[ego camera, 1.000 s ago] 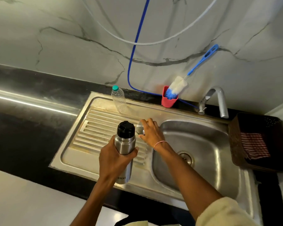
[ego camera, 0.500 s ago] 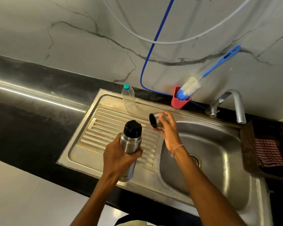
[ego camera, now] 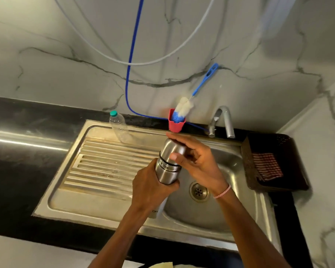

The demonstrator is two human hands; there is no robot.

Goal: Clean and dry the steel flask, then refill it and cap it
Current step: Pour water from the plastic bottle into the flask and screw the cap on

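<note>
The steel flask (ego camera: 165, 172) is held upright over the edge between the drainboard and the sink basin (ego camera: 230, 200). My left hand (ego camera: 150, 187) grips its body. Its steel outer cap (ego camera: 171, 149) sits on top of the flask, covering the black stopper. My right hand (ego camera: 195, 158) is closed around that cap from the right, thumb at the front. The flask's lower part is hidden behind my left hand.
A clear plastic bottle with a green cap (ego camera: 119, 126) stands at the back of the drainboard (ego camera: 104, 167). A red cup (ego camera: 176, 123) holds a blue bottle brush (ego camera: 184, 108). The tap (ego camera: 223, 120) is behind the basin. A dark basket with a striped cloth (ego camera: 267, 166) sits at the right.
My right hand picked the steel cap up from the drainboard and brought it onto the top of the flask. The flask moved right, toward the basin.
</note>
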